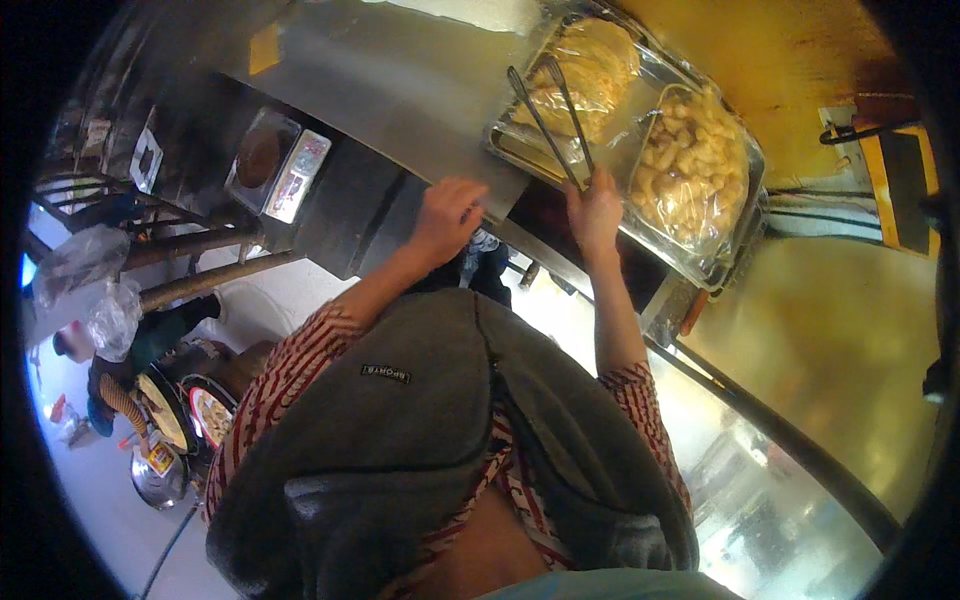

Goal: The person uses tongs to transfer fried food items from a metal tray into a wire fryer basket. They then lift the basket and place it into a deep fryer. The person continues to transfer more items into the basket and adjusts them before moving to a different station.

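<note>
My right hand [595,208] is closed around the lower end of a pair of dark metal tongs [556,136]. The tongs' arms are spread, their tips over a plastic-covered heap of flat golden food [589,75] on a metal tray [660,251]. Pale, lumpy pieces of food [694,169] under clear plastic fill the tray's right part, beside my right hand. My left hand [450,217] is at the edge of the metal counter [375,90], fingers bent and slightly blurred; whether it holds anything cannot be told.
A scale-like device [298,176] with a metal pan stands left of the counter. Clear plastic bags [112,319] hang from a rack at far left. Beyond, a person's striped sleeve [121,397] is near round containers of food [210,416]. A dark rail [795,442] runs at lower right.
</note>
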{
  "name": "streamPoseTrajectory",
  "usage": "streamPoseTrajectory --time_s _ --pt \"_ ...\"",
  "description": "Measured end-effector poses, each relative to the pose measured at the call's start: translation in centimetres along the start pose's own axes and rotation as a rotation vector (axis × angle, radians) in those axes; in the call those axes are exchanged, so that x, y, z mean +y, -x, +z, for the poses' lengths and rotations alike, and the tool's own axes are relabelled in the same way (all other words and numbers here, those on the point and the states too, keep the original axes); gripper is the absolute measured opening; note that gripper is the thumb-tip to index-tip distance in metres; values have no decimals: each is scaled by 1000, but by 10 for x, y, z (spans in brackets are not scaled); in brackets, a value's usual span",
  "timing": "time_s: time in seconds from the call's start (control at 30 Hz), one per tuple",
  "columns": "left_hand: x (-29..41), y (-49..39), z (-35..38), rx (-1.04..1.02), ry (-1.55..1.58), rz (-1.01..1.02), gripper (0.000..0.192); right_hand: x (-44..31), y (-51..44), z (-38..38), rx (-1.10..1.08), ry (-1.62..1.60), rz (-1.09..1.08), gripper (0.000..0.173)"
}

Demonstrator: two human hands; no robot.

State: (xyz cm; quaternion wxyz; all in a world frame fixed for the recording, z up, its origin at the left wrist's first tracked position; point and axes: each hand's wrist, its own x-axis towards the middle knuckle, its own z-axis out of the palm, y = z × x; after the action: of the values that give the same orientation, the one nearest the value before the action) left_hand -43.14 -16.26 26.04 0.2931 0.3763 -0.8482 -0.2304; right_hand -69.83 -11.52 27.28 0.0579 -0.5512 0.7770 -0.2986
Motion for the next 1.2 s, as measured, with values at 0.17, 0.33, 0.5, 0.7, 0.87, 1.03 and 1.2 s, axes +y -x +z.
streamPoseTrajectory --time_s 0.17,0.33,0.5,0.7,0.87,1.03,1.2 --pt "-55 104 -65 149 -53 -317 27 -20 -19 52 121 150 64 47" --pt "-96 188 -104 182 103 -696 27 -27 -27 75 170 316 106 49" --pt "-139 261 -112 269 -27 -791 26 -22 -37 92 198 319 171 59" --pt "-193 435 -95 233 -221 -1172 28 -18 -51 106 93 373 226 86" --pt "-160 613 -56 49 -295 -1635 27 -20 -50 103 105 343 232 101" --pt "-83 696 -14 -306 -444 -1698 39 -44 -35 82 254 354 44 99" --pt "-51 664 -7 192 -288 -1790 44 -109 11 64 248 51 -273 78"
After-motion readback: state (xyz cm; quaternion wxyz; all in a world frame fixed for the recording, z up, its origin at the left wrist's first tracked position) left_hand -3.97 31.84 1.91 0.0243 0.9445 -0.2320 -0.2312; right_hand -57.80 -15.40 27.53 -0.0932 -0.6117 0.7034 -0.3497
